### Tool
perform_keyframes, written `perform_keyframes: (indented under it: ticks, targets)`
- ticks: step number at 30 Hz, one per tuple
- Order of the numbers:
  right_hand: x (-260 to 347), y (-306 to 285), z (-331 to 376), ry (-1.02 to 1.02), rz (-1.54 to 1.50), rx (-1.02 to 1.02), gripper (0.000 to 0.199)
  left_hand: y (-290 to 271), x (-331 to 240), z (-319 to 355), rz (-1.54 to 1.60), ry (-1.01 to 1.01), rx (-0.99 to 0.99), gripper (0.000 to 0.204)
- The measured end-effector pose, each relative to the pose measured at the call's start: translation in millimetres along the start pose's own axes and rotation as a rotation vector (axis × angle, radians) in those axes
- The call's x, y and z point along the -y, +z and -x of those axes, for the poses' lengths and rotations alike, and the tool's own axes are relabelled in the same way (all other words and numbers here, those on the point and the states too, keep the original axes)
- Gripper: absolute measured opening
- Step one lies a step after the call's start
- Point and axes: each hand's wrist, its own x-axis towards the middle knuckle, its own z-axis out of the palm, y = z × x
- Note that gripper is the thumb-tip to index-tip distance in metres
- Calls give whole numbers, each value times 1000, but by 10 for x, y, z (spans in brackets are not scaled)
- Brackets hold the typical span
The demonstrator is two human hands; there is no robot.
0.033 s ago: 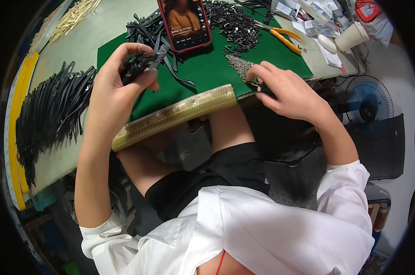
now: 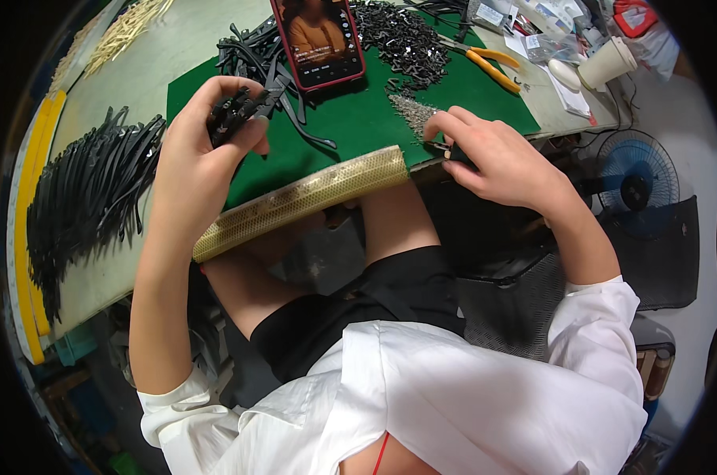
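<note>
presently, from my distant seat, i see the left hand (image 2: 200,154) with fingers clenched around black strips (image 2: 233,113) above the green mat (image 2: 357,117); the right hand (image 2: 497,158) is grasping a dark object (image 2: 461,157) beside grey bits (image 2: 410,113).

On my feed I note a pale tabletop (image 2: 148,83) bearing a green mat (image 2: 366,119) at its near edge, black strips (image 2: 97,182) massed by its left edge, pale sticks (image 2: 129,32) farther along that side, and a white cup (image 2: 609,65) near the right edge.
</note>
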Motion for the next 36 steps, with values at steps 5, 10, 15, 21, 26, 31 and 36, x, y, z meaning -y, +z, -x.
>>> perform_keyframes:
  ticks: [5, 10, 15, 21, 26, 31, 36]
  targets:
    - [-7, -39, -26, -43, 34, 52, 32, 43, -11, 26, -264, 63, 16, 21]
    - [-10, -39, -41, -80, 18, 58, 34, 66, -64, 54, -282, 116, -59, 27]
    - [1, -30, -46, -50, -9, 58, 35, 74, -111, 82, -305, 173, -34, 27]
    - [15, -49, -46, -24, 17, 73, 35, 72, -140, 166, -235, 141, 0, 27]
    - [22, -36, -62, -28, 22, 84, 35, 103, -125, 210, -162, 116, 0, 26]
    - [70, -36, -142, -46, 43, 105, 34, 130, -78, 243, -79, 133, -6, 24]
    - [130, -41, -219, -42, 77, 143, 36, 193, -47, 299, 53, 89, -11, 24]
